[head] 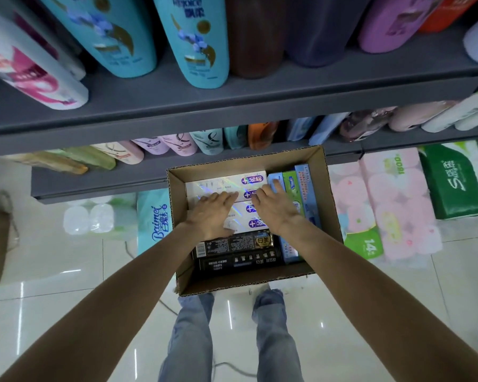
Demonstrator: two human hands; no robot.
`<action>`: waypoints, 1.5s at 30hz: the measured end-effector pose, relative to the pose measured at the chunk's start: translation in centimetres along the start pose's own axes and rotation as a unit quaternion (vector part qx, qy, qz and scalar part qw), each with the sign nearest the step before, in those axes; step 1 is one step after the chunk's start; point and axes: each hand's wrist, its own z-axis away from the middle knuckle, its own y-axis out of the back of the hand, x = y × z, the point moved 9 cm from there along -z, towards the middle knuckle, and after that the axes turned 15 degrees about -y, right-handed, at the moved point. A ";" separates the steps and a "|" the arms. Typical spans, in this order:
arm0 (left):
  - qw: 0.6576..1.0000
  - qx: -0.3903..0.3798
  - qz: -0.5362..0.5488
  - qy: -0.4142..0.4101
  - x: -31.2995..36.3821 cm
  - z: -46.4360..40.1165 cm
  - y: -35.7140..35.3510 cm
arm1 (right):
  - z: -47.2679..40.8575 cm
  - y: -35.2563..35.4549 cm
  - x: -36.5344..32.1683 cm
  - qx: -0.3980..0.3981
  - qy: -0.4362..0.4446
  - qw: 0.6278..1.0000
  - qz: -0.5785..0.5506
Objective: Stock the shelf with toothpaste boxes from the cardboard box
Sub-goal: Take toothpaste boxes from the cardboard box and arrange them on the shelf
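**A:** Two hands are down in the cardboard box [319, 172], and the head camera is the only view we have. What are they doing?

**B:** The left hand [211, 213] lies flat on the white toothpaste boxes [226, 181], fingers straight and close together, gripping nothing. The right hand [273, 206] rests beside it, fingers spread and reaching toward the seam between the white boxes and the blue and green boxes [301, 188] standing on edge along the right wall. Neither hand has closed round anything yet.

**B:** Black boxes [238, 253] lie flat at the near end. All the stock is in the carton, which stands on the tiled floor [66, 271] in front of the person's legs, below the grey shelf [232, 106].

**A:** What could go wrong?

**B:** The white boxes look glossy and tightly packed. I'd judge that flat fingers may slide off without getting under an edge, or lift several at once so that the loose ones drop back.

**A:** And the shelf?

**B:** Shampoo bottles [193, 42] crowd its front edge, and more bottles line the lower shelf [94, 183]. I can't see any open slot for toothpaste from here. A careless upward swing could knock a bottle over.

**A:** Anything around the carton?

**B:** Tissue packs [398, 202] sit just beside it, and a cable [166, 304] trails on the floor near the feet, a tripping risk.
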 end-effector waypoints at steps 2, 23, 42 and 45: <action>1.000 0.018 0.016 -0.002 0.2 0.1 -0.1 | 0.2 0.3 -0.2 0.015 0.010 1.000 0.011; 0.862 0.376 0.335 0.055 5.6 8.9 13.6 | 14.2 5.2 6.7 0.039 -0.168 0.531 -0.830; 0.568 0.353 0.743 -0.016 18.6 15.1 21.4 | 28.1 13.1 15.1 -0.054 -0.094 0.164 -0.981; 0.565 0.314 0.762 -0.032 19.3 15.4 21.3 | 30.2 12.0 16.5 -0.017 -0.180 0.263 -0.948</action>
